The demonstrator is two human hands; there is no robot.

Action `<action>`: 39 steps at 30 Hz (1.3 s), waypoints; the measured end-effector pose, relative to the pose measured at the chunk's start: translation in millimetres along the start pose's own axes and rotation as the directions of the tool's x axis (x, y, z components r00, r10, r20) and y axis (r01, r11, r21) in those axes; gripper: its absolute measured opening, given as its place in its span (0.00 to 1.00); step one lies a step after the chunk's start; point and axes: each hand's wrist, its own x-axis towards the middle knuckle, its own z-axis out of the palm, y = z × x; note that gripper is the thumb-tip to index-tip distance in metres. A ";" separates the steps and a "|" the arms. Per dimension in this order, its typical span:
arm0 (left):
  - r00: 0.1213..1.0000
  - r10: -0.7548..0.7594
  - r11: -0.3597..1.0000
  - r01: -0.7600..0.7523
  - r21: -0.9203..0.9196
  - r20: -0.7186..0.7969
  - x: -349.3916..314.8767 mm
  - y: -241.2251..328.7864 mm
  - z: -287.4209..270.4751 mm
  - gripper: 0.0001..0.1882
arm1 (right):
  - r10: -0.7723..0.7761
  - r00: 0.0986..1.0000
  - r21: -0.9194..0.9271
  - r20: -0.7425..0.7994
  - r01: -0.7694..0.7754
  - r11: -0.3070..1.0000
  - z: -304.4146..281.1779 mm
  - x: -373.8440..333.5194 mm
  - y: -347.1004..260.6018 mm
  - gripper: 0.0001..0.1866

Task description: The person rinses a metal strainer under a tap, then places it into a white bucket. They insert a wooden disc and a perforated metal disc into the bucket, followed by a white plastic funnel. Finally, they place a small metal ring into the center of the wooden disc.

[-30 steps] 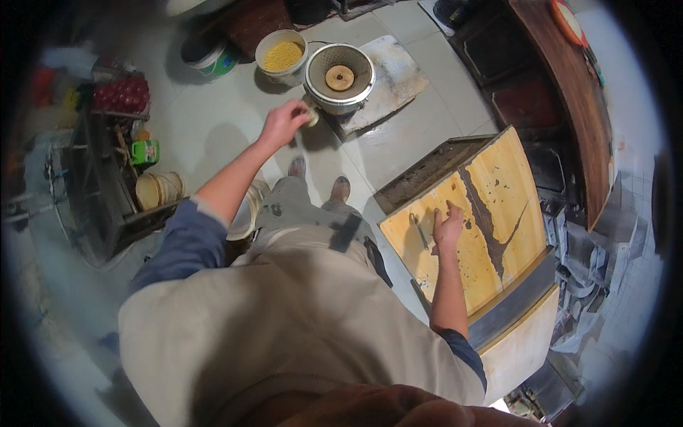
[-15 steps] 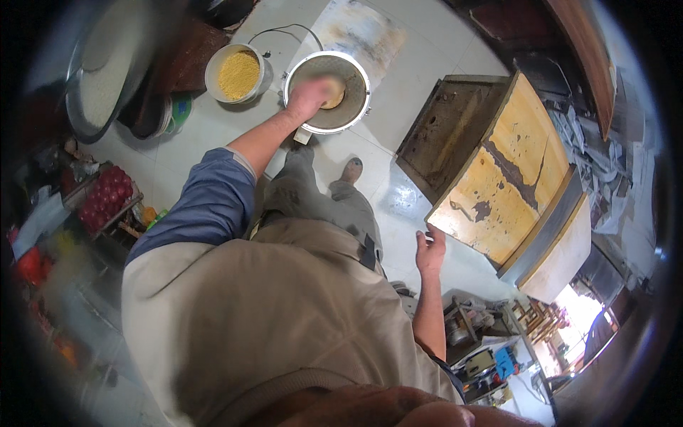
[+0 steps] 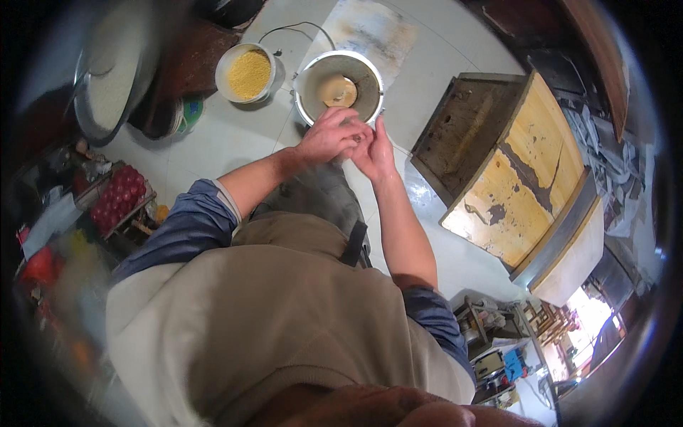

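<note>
A round metal pot (image 3: 373, 78) with a bright rim and side clips stands on the floor ahead of me. At its bottom lies a tan round patch (image 3: 339, 92) of material, partly blurred. My left hand (image 3: 329, 136) is by the pot's near rim, its fingers stretched across the fingers and palm of my right hand (image 3: 374, 153). The right hand is open, palm turned toward the left one, thumb pointing up. I see nothing plainly held in either hand, though the overlap hides part of the fingers. Left of the pot stands a white bucket (image 3: 222, 77) of yellow grains (image 3: 249, 74).
A dark cord (image 3: 299, 26) runs behind the bucket and pot. A stained sheet (image 3: 370, 35) lies beyond the pot. To the right stands a worn yellow wooden cabinet (image 3: 523, 181). At far left are a large metal basin (image 3: 85, 127) and a red net bag (image 3: 121, 199) of round produce.
My left hand has come out of the pot toward me. My right hand has risen from beside the cabinet to meet it at the near rim. The view has shifted slightly.
</note>
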 end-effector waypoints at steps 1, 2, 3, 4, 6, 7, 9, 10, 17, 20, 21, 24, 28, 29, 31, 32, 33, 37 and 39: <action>0.995 -0.094 0.996 0.094 -0.010 -0.018 -4.8 1.1 -2.7 0.21 | 0.011 1.000 -0.095 -0.002 -0.012 0.995 1.2 18.1 -5.5 0.29; 0.988 -0.131 0.991 0.130 -0.017 -0.078 -8.1 -1.1 -3.4 0.23 | 0.018 1.000 -0.191 -0.005 -0.018 0.981 2.3 34.4 -11.8 0.29; 0.970 -0.239 0.970 0.237 -0.047 -0.050 -13.6 -9.9 -9.2 0.31 | 0.023 1.000 -0.285 -0.012 -0.025 0.958 3.7 47.9 -16.8 0.29; 0.980 -0.194 0.977 0.190 0.094 0.038 -17.1 -19.5 -11.8 0.32 | -0.028 0.999 -0.491 -0.040 0.005 0.871 6.8 61.0 -22.1 0.28; 0.939 -0.192 0.929 0.081 0.361 0.284 -22.4 -41.5 -13.8 0.34 | -0.263 0.959 -0.976 0.107 0.151 0.155 15.3 84.4 -35.0 0.26; 0.905 -0.176 0.919 0.011 0.394 0.387 -18.6 -55.2 -12.7 0.39 | -0.315 0.913 -0.923 0.260 0.139 -0.360 22.3 96.8 -40.4 0.26; 0.885 -0.121 0.905 -0.087 0.416 0.449 -7.6 -78.7 -8.0 0.42 | -0.222 0.942 -0.784 0.251 0.063 -0.617 36.5 119.4 -44.3 0.28; 0.855 -0.120 0.897 -0.125 0.424 0.505 -1.2 -87.6 -4.8 0.43 | -0.188 0.948 -0.683 0.258 0.041 -0.730 41.9 128.9 -46.0 0.30; 0.730 -0.165 0.820 -0.272 0.503 0.663 18.8 -113.0 2.6 0.50 | -0.126 0.981 -0.612 0.148 -0.010 -0.790 46.2 164.8 -38.0 0.28; 0.723 -0.153 0.787 -0.323 0.525 0.674 22.0 -121.6 3.6 0.49 | -0.087 0.984 -0.576 0.155 0.018 -0.817 44.5 174.7 -35.4 0.31; 0.726 -0.153 0.786 -0.322 0.528 0.670 21.8 -124.4 4.1 0.48 | -0.071 0.985 -0.587 0.157 0.036 -0.809 44.3 177.5 -36.1 0.34; 0.779 -0.120 0.789 -0.301 0.536 0.615 22.1 -131.1 5.3 0.48 | -0.022 0.997 -0.577 0.074 0.025 -0.816 46.1 184.7 -39.3 0.35; 0.718 -0.155 0.799 -0.314 0.514 0.679 29.9 -135.5 -2.2 0.42 | 0.024 0.995 -0.593 0.094 0.076 -0.802 50.3 185.8 -42.7 0.38; 0.739 -0.137 0.797 -0.313 0.517 0.660 30.7 -134.0 -5.4 0.43 | 0.072 0.996 -0.571 0.051 0.088 -0.816 51.2 184.8 -43.2 0.40; 0.714 -0.140 0.796 -0.331 0.507 0.686 36.0 -132.0 -10.8 0.46 | 0.031 0.997 -0.586 0.068 0.065 -0.808 52.9 183.5 -44.4 0.40; 0.697 -0.127 0.816 -0.331 0.474 0.706 37.3 -130.0 -12.4 0.47 | 0.017 0.998 -0.604 0.061 0.050 -0.795 53.3 182.1 -44.5 0.41; 0.736 -0.069 0.806 -0.356 0.473 0.673 38.7 -130.8 -15.4 0.52 | -0.004 0.998 -0.611 0.064 0.037 -0.791 53.8 182.3 -44.6 0.41; 0.728 -0.059 0.801 -0.375 0.468 0.683 40.6 -135.9 -16.3 0.52 | 0.007 0.996 -0.620 0.083 0.058 -0.782 49.7 183.4 -43.8 0.40; 0.704 -0.104 0.818 -0.342 0.463 0.703 39.5 -138.7 -12.3 0.51 | 0.020 0.994 -0.616 0.111 0.084 -0.783 44.5 185.0 -42.7 0.38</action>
